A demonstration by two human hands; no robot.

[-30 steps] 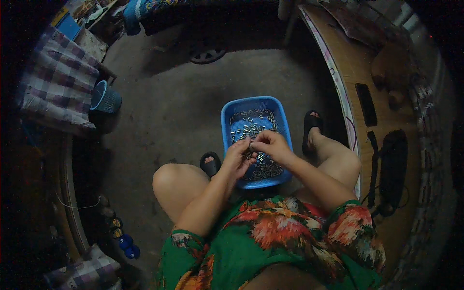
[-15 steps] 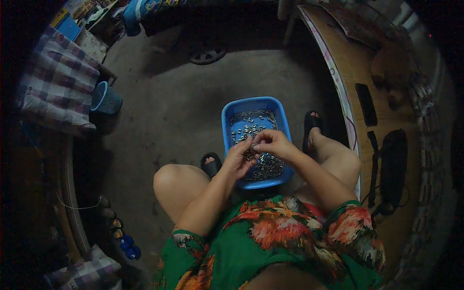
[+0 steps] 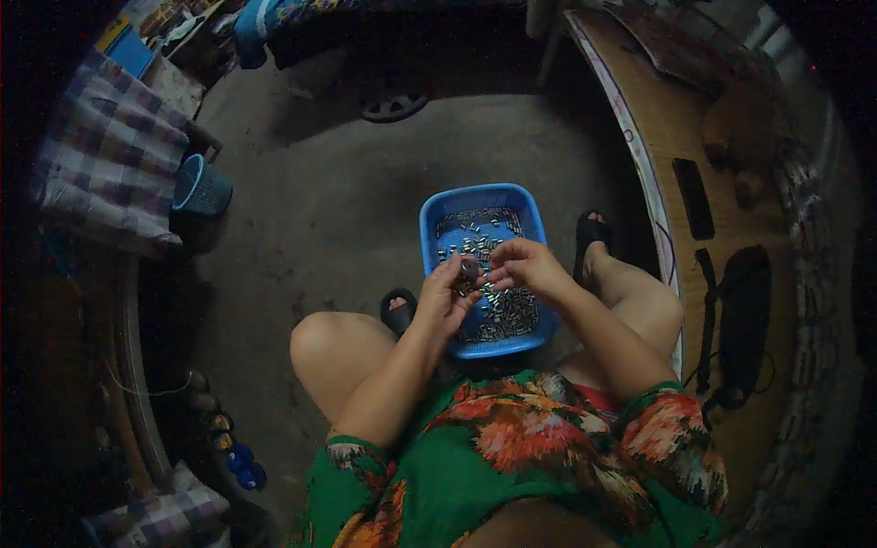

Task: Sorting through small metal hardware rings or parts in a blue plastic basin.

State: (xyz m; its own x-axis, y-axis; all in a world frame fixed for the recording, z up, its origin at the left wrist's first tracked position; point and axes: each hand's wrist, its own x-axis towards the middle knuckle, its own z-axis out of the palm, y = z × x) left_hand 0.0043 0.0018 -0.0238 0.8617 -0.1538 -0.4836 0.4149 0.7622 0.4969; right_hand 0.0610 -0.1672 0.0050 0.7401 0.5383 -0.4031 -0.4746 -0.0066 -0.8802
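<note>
Over a blue plastic basket (image 3: 434, 239) my two hands work close together. My left hand (image 3: 444, 297) is closed around a small dark round part (image 3: 470, 268), its fingers curled beneath it. Just right of that part is my right hand (image 3: 528, 268), thumb and fingertips drawn together in a pinch. Whatever lies between those fingertips is too small to make out. Many short, shiny metal cylinders (image 3: 513, 315) lie loose in the basket, thickest at its near right, partly hidden by my hands.
The basket stands between my feet in black slippers (image 3: 398, 310). On the right is a wooden board (image 3: 662, 91) bearing a black remote-like object (image 3: 692, 198). A blue-green bin (image 3: 203, 187) sits at the left beside checked cloth (image 3: 110, 164). A dark wheel-shaped object (image 3: 395, 108) lies far ahead.
My right hand has drawn slightly right, away from my left hand. The dark round part in my left hand now shows more plainly.
</note>
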